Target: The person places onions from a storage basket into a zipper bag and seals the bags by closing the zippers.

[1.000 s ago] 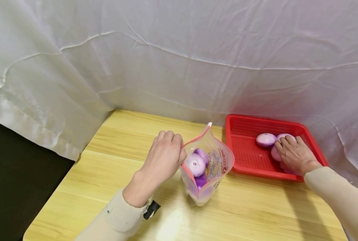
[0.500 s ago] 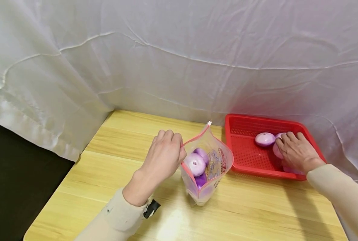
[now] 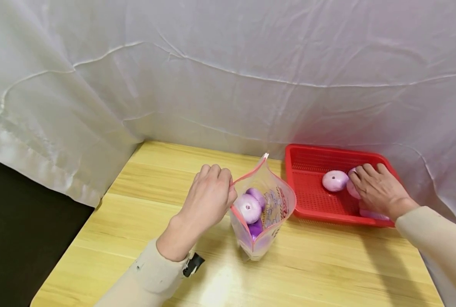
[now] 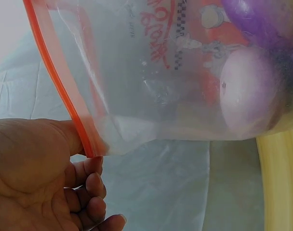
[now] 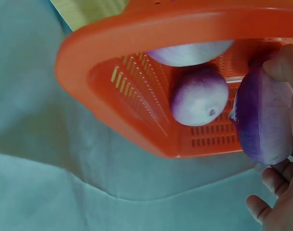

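Observation:
My left hand (image 3: 206, 202) pinches the left rim of a clear zip bag (image 3: 285, 207) with a red-edged mouth, which stands upright and spread at the top. Several purple-and-white onions (image 3: 249, 208) lie inside it; the left wrist view shows one onion (image 4: 250, 91) through the plastic. Over the red basket (image 3: 312, 213), my right hand (image 3: 377, 189) holds an onion (image 5: 264, 115), thumb on top and fingers curled beneath. Beside the held one sits another onion (image 3: 335, 181). A further onion (image 3: 371, 214) lies by the basket's near wall, partly hidden under the hand.
Bag and basket stand side by side on a light wooden table (image 3: 135, 230). A pale cloth (image 3: 228, 102) hangs behind and to the left. The basket's raised rim (image 5: 185, 26) surrounds its onions. A dark area (image 3: 24, 230) lies beyond the table's left edge.
My right hand has drawn slightly up and right within the basket. The onion at left there has tipped, its dotted end now facing the camera. My left hand stays on the bag.

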`<act>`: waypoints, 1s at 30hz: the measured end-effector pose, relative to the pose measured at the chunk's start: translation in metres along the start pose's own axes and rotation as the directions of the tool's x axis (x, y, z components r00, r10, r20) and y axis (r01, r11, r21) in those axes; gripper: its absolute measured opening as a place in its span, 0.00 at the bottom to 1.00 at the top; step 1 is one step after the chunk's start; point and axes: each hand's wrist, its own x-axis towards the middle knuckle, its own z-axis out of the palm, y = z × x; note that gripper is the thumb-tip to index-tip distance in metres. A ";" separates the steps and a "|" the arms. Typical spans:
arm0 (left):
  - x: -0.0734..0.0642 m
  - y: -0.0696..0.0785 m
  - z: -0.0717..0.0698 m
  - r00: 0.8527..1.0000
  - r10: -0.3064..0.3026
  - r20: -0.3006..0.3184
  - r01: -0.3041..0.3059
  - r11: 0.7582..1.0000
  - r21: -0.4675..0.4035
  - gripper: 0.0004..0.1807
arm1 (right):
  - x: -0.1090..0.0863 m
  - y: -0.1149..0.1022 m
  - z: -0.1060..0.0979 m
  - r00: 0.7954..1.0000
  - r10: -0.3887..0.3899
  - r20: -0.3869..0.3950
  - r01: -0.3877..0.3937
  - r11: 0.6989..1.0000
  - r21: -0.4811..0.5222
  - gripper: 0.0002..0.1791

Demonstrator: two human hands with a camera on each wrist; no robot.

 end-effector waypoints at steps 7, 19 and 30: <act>0.001 0.001 0.000 1.000 0.009 -0.009 -0.009 1.000 0.001 0.07 | 0.005 -0.005 -0.021 0.999 -0.018 0.044 0.019 0.999 -0.028 0.49; 0.003 0.002 -0.001 1.000 0.006 -0.006 -0.006 1.000 -0.001 0.07 | 0.015 -0.008 -0.057 0.994 -0.084 -0.070 0.082 0.996 -0.034 0.40; 0.006 0.003 -0.003 1.000 -0.009 0.003 0.009 1.000 -0.008 0.07 | 0.022 -0.009 -0.086 0.984 -0.123 -0.126 0.123 0.992 -0.004 0.38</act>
